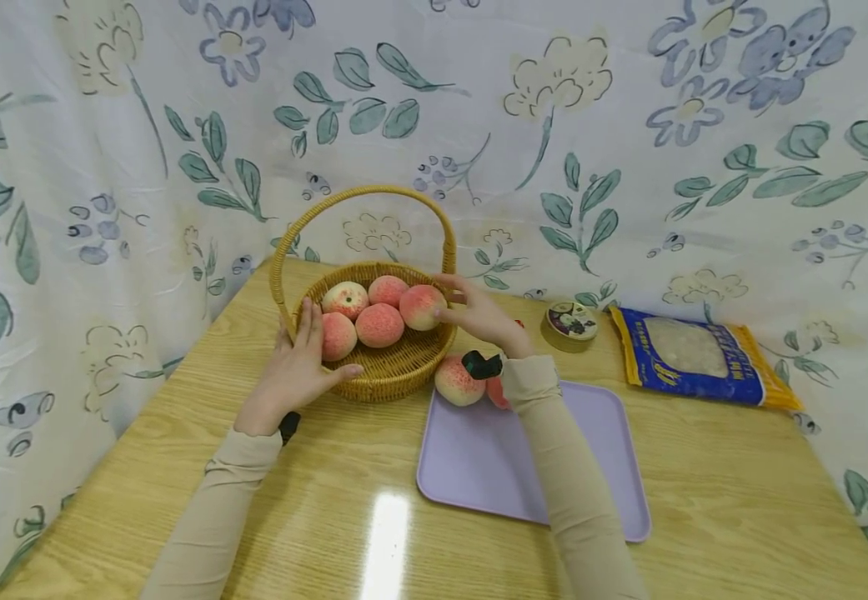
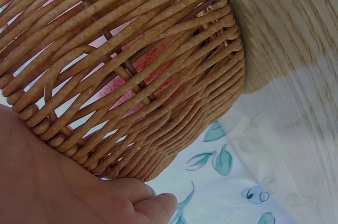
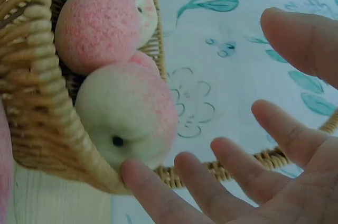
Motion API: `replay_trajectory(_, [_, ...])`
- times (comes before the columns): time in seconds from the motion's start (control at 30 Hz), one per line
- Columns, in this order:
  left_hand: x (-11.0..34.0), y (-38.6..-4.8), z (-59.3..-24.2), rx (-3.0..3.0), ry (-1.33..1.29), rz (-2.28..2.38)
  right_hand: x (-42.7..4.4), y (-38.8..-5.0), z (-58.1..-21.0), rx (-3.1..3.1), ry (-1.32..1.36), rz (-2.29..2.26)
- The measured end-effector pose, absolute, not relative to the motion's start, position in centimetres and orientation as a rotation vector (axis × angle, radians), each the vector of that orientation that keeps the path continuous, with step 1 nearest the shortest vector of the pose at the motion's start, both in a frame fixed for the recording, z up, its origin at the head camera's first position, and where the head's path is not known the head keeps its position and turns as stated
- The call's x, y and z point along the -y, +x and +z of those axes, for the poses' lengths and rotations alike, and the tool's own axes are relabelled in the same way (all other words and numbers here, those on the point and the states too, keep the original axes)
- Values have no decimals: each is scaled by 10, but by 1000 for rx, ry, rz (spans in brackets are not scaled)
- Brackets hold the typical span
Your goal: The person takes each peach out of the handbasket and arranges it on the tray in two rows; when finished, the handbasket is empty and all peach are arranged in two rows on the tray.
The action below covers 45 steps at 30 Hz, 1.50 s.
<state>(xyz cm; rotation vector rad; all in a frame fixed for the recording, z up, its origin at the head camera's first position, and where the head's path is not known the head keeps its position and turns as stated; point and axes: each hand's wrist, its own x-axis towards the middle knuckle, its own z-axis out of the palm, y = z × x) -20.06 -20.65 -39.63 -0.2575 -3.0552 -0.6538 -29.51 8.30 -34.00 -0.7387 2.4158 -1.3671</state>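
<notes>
A wicker basket (image 1: pixel 377 387) with a tall arched handle holds several pink and cream peaches (image 1: pixel 380 325). On its left side my left hand (image 1: pixel 291 367) rests, the fingers lying straight over the rim and the thumb stretched along the front. The left wrist view shows that hand (image 2: pixel 90 195) against the woven wall. My right hand (image 1: pixel 482 317) is at the right rim, beside the rightmost peach (image 1: pixel 422 307). In the right wrist view its fingers are spread, and one fingertip overlaps the lower edge of that pale peach (image 3: pixel 127 113); contact is hard to tell.
Right of the basket, a lilac tray (image 1: pixel 471 467) bears a peach (image 1: pixel 458 383) and another one partly hidden by the right wrist. Behind stand a round tin (image 1: pixel 570 323) and a blue and yellow bag (image 1: pixel 696 358). A floral curtain (image 1: pixel 434 125) hangs behind the wooden table (image 1: pixel 313 517).
</notes>
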Motion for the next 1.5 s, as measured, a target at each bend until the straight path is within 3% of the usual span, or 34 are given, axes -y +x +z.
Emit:
replay_trajectory(0.43, [205,-201,-396,3052,-259,-656,-62,-306,-348,-2362,-623,-1394])
replay_trajectory(0.83, [206,-200,-395,3053,-239,-645,-23,-311,-352,-2760,-715,-619])
replay_trajectory(1.27, [205,-200,-395,3053,-240,-680,-7,-316,-347,-2776,-732,-176])
replay_trajectory(1.5, [206,-201,-397,3049,-227,-663,-4,-321,-351,-2813,-699,-232])
